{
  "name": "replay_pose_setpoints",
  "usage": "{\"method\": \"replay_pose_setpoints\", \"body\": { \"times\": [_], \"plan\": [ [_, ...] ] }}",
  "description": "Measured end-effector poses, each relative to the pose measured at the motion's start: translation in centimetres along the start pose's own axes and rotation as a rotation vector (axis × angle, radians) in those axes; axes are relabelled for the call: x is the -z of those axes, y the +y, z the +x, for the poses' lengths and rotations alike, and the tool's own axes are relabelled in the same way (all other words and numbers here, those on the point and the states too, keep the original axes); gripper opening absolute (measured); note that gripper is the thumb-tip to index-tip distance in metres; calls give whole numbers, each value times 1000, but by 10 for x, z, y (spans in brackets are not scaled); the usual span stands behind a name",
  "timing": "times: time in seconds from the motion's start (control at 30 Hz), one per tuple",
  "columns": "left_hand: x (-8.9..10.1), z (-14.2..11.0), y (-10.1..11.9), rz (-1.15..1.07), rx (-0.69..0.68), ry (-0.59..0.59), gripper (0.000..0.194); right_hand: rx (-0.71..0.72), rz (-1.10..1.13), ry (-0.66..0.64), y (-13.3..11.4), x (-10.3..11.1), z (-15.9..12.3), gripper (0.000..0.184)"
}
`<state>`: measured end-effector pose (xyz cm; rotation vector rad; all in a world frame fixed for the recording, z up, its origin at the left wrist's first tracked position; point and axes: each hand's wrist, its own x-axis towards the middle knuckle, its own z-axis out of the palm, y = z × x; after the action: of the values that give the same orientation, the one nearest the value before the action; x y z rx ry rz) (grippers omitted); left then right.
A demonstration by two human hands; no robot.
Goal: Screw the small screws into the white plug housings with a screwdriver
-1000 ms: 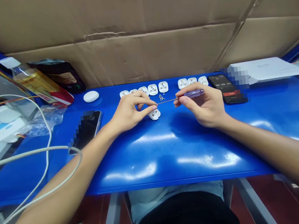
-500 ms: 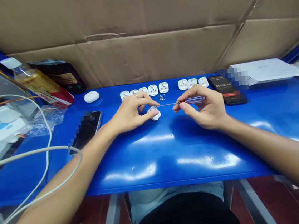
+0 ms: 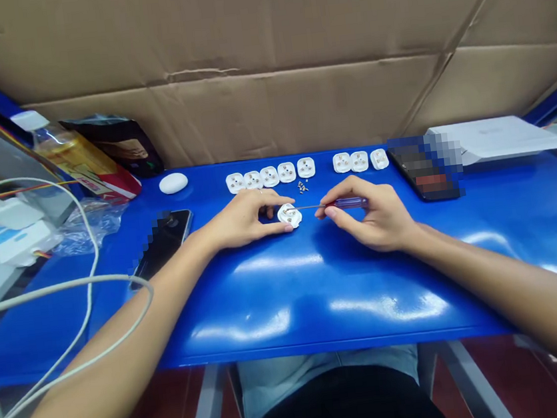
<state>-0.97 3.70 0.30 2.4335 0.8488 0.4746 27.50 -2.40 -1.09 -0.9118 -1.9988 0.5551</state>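
Observation:
A small white plug housing (image 3: pixel 290 218) with metal parts inside lies on the blue table. My left hand (image 3: pixel 247 218) grips it from the left, thumb at its near edge and fingers at its far side. My right hand (image 3: pixel 372 215) holds a screwdriver (image 3: pixel 351 203) by its clear purplish handle, the shaft level and pointing left. Its tip reaches over the housing; whether it touches a screw I cannot tell. Several small screws (image 3: pixel 302 187) are piled just beyond the housing. Behind them stands a row of similar white plug housings (image 3: pixel 286 172), with more housings (image 3: pixel 358 161) to the right.
A phone (image 3: pixel 425 169) and a white box (image 3: pixel 501 136) are at the back right. On the left are another phone (image 3: pixel 169 241), a white oval case (image 3: pixel 174 183), a bottle (image 3: pixel 84 160) and a white cable (image 3: pixel 93 257) looping over my left forearm. Cardboard (image 3: pixel 268 116) walls the back.
The screwdriver and my right hand have shifted slightly left and nearer me. My left fingers have drawn back from the screwdriver tip, so more of the housing's inside shows.

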Motion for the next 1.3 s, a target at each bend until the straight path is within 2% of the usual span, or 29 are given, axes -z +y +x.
{"method": "replay_pose_setpoints", "body": {
  "times": [0.47, 0.6, 0.7, 0.83, 0.93, 1.03, 1.17, 1.3],
  "plan": [
    [0, 0, 2, 7, -14, -7, 51, 8, -20, -36, 0, -1, 1, 14],
    [-2, 0, 1, 3, -37, -1, 47, -30, -78, 15, -4, -1, 3, 8],
    [-3, 0, 4, 3, -59, -4, 45, -29, -130, 68, -7, -1, 3, 14],
    [-5, 1, 10, -10, -62, -16, 43, -12, -78, 136, -10, 1, 2, 22],
    [-7, 2, 14, -30, -58, -31, 44, -30, -78, 174, -11, 2, 3, 9],
    [-8, 2, 12, -31, -54, -41, 46, -37, -102, 175, -11, 3, 5, 14],
    [-8, 1, 8, -16, -63, -47, 47, 6, -154, 161, -12, 4, 6, 6],
    [-8, 1, 6, -16, -74, -40, 49, -13, -226, 168, -11, 3, 5, 9]
  ]
}}
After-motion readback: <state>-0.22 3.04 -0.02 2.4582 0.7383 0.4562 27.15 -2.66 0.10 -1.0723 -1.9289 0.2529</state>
